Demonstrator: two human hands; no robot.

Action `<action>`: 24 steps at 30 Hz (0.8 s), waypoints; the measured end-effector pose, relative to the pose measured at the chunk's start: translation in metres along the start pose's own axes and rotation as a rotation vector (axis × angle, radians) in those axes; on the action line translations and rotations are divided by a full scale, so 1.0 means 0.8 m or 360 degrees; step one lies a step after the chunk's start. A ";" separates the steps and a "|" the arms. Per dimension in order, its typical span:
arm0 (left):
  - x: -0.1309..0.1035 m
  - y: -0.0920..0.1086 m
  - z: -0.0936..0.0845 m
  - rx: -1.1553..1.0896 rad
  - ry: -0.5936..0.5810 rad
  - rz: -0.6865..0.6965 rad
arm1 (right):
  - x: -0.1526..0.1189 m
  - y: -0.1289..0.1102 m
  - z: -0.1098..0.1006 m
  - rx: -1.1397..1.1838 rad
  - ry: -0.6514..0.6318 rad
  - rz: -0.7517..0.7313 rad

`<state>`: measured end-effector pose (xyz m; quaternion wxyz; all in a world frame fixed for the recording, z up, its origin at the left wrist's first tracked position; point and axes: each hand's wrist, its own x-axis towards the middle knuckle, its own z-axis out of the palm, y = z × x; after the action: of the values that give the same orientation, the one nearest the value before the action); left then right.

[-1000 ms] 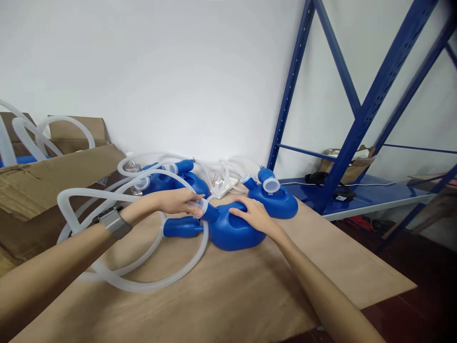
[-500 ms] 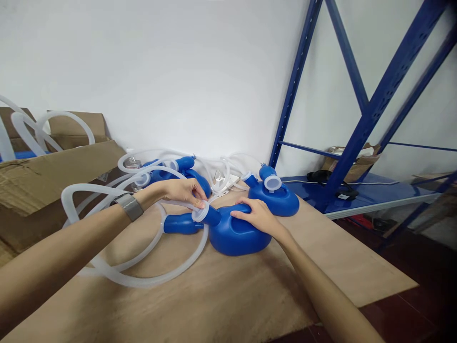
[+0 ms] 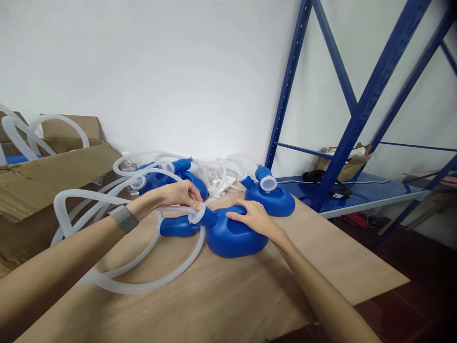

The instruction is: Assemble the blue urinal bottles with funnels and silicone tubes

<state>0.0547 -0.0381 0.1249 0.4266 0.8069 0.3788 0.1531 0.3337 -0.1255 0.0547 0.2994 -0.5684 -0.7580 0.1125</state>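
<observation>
In the head view a blue plastic urinal bottle (image 3: 232, 244) lies on the wooden table, its neck pointing up and left. My right hand (image 3: 253, 216) is closed over the bottle's handle. At the mouth, my left hand (image 3: 184, 194) pinches the rim of a translucent white cap (image 3: 196, 215) with thumb and fingertips. A blue spout-shaped piece (image 3: 178, 226) rests on the table left of the neck. The translucent hose (image 3: 143, 287) curves in loops across the table, passing beneath the neck. Some of my left fingers are hidden behind the hand.
Another blue urinal bottle (image 3: 271, 202) stands behind on the right, with others (image 3: 196, 183) at the back left among hoses. An open cardboard box (image 3: 71, 166) occupies the left. A power strip (image 3: 226, 183) lies near the wall. Blue shelving (image 3: 330, 176) stands at right.
The whole view has shifted slightly, so things appear a little further left. Both hands keep their hold on the cap and the bottle's handle.
</observation>
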 end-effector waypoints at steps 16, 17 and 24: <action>-0.100 -0.035 0.084 0.0123 0.0898 -0.0184 | 0.001 0.004 0.000 0.0073 0.0017 0.0032; -0.094 -0.040 0.083 -0.0194 0.0886 -0.0254 | 0.000 0.003 0.001 0.0074 0.0014 0.0029; -0.066 -0.018 0.094 -0.1249 0.0584 -0.0007 | -0.004 -0.007 -0.001 0.0043 -0.0012 0.0036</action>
<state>0.0555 -0.1148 0.0729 0.6270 0.5421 0.3632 0.4256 0.3303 -0.1307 0.0569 0.3029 -0.5724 -0.7511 0.1283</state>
